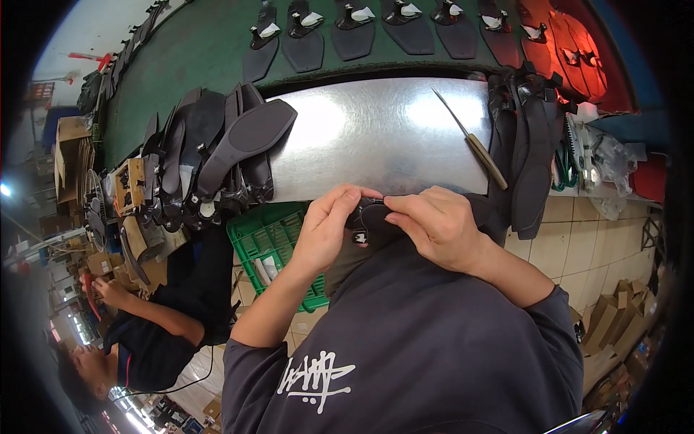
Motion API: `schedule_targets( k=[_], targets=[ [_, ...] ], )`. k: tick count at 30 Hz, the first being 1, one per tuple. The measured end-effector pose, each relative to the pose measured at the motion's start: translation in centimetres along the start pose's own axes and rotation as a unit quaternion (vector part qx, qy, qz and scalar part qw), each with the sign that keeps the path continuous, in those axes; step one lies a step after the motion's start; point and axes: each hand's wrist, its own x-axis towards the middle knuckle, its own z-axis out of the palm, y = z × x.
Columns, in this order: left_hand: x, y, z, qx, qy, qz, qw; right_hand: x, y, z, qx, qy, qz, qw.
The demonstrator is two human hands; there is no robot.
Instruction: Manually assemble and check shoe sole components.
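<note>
A black sandal [373, 218] is held in front of my body, at the near edge of the metal plate. My left hand [327, 226] is closed, its thumb and forefinger pinching the sandal's upper edge from the left. On the other side my right hand [442, 226] pinches the same edge, with thumb and fingers pressed together. A small shiny buckle [360, 237] shows below the left fingers. The lower part of the sandal is hidden against my dark shirt. Beyond my hands, an awl [485, 160] with a wooden handle and a long thin shaft lies on the plate.
The shiny metal plate [376, 137] is flanked by piled black sandals [249, 137] at left and more sandals [533, 155] at right. Several sandals [354, 40] line the green bench behind. A green crate [264, 231] stands below left. A co-worker [163, 318] sits at left holding something red.
</note>
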Motion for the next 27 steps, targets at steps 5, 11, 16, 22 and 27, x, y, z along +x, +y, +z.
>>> schedule_targets(
  k=[5,11,16,22,27],
  targets=[
    [0.2,-0.6,-0.1,0.044,-0.014,0.004,0.999,-0.3,-0.2,0.3,0.002,0.009,-0.014,1.0],
    [0.2,-0.7,0.6,0.038,0.016,0.012,0.999,-0.5,-0.1,0.4,-0.002,0.005,0.014,1.0],
    [0.6,-1.6,-0.1,-0.054,0.02,-0.014,0.998,0.1,-0.1,0.1,0.011,-0.008,-0.031,0.999],
    [1.3,-2.5,1.0,-0.032,0.079,0.036,0.996,0.3,0.5,1.0,0.03,-0.025,-0.023,0.999],
    [1.5,-3.1,0.7,0.066,0.072,0.104,0.99,-0.1,0.8,1.3,0.069,-0.018,0.035,0.997]
  ],
)
